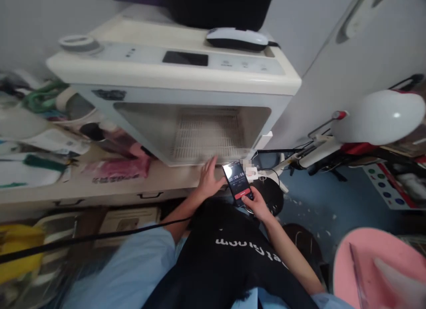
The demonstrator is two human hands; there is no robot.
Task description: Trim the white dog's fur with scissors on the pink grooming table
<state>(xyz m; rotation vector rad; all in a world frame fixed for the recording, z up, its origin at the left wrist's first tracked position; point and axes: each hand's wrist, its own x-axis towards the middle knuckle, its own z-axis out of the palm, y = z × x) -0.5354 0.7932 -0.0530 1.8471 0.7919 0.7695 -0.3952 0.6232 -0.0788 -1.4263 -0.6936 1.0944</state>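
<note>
Phone: black, flat, rectangular smartphone (238, 184) with a lit glass screen, timer at 00:06:08, red bar low on it. I had it at center, in front of the counter's near edge.
Phone axis: long side ran 11 to 5 o'clock, top end toward 11.
Right hand: right hand (258, 203) gripped the phone's lower end from 5 o'clock, thumb over the red bar. Nearer hand, by contact.
Left hand: left hand (209, 180) sat at 9 o'clock of the phone, fingers extended and spread, nothing grasped that I could see. Thumb came close to the phone's left edge; couldn't tell if they touched.
Key relation: phone lay at 3 o'clock from the left thumb, and at 11 from the right palm. I judged that narrow thumb-side gap the one to watch.
Cabinet: white, box-shaped plastic cabinet (186, 86) with a see-through front window, at 11 to 12 o'clock. Left fingertips reached its bottom front edge; blur hid contact.
Edges: beige counter (179, 175) at 9; small white plastic block (252, 174) just beside the phone at 2; black, white-lettered garment (229, 251) at 6.
Room: widest toward 4 o'clock, past a black round seat (274, 200), over blue floor (313, 198).
</note>
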